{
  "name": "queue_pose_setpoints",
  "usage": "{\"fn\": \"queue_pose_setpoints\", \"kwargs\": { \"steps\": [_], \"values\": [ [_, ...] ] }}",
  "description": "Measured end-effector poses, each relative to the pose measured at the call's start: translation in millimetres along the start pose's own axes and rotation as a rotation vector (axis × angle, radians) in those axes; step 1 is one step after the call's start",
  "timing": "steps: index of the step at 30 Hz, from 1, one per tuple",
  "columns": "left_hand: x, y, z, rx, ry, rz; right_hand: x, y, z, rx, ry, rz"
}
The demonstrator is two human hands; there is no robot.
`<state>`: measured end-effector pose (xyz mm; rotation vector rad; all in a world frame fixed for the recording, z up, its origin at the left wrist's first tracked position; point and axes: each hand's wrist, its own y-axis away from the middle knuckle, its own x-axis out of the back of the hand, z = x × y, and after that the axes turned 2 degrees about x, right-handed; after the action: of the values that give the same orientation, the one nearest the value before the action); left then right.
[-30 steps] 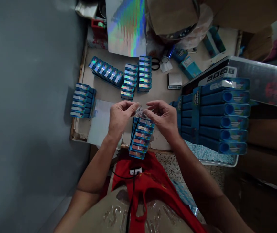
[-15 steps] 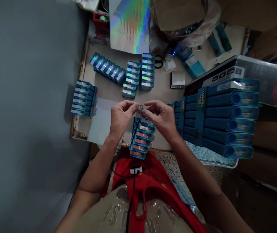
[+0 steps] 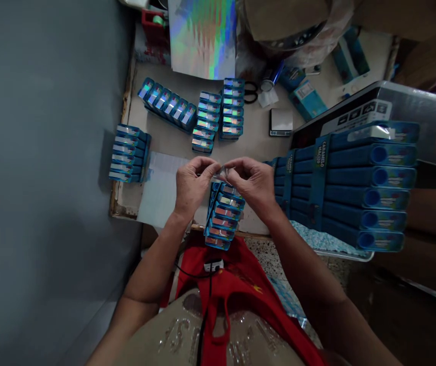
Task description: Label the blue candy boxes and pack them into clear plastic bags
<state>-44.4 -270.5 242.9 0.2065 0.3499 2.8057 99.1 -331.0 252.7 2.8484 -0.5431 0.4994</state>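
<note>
My left hand (image 3: 192,186) and my right hand (image 3: 255,186) meet above the table edge, thumbs and forefingers pinched. Between their fingertips is a small, clear, shiny piece (image 3: 221,173), which looks like thin plastic; the fingers cover much of it. Right below the hands stands a row of blue slim boxes (image 3: 223,216) with shiny strips on their ends and a dark band across it. A pale sheet (image 3: 160,188) lies beside my left hand. To the right of my right hand is a large stack of long blue boxes (image 3: 340,183) with round holes in several ends.
More rows of blue boxes (image 3: 170,105) stand farther back, by black scissors (image 3: 251,92) and a small scale (image 3: 281,122). A holographic sheet (image 3: 202,40) and a red tape dispenser (image 3: 152,25) are at the back. A grey wall (image 3: 50,152) rises at left.
My fingertips have drawn closer together over the clear piece, and less of it shows. The right fingers have folded in. The view has shifted slightly.
</note>
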Motion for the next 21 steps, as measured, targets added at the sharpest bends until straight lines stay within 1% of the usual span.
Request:
{"fn": "queue_pose_setpoints", "kwargs": {
  "steps": [4, 8, 12, 15, 18, 21],
  "values": [
    [0.8, 0, -1, -0.008, 0.0, 0.011, -3, -2, 0, -0.014, -0.047, -0.019],
    [3.8, -2, -2, -0.02, 0.007, 0.065, -4, -2, -1, -0.035, -0.1, -0.008],
    [7.2, -3, -4, -0.048, 0.014, 0.093, -7, 3, -2, -0.069, -0.155, -0.004],
    [7.9, -3, -6, -0.072, 0.021, 0.125, -13, 7, 1, -0.091, -0.12, 0.01],
    [7.2, -1, -7, -0.092, 0.045, 0.151, -19, 9, 4, -0.079, -0.074, -0.007],
    [6.5, 0, -7, -0.089, 0.103, 0.143, -22, 9, 5, -0.06, -0.066, -0.036]
  ]
}}
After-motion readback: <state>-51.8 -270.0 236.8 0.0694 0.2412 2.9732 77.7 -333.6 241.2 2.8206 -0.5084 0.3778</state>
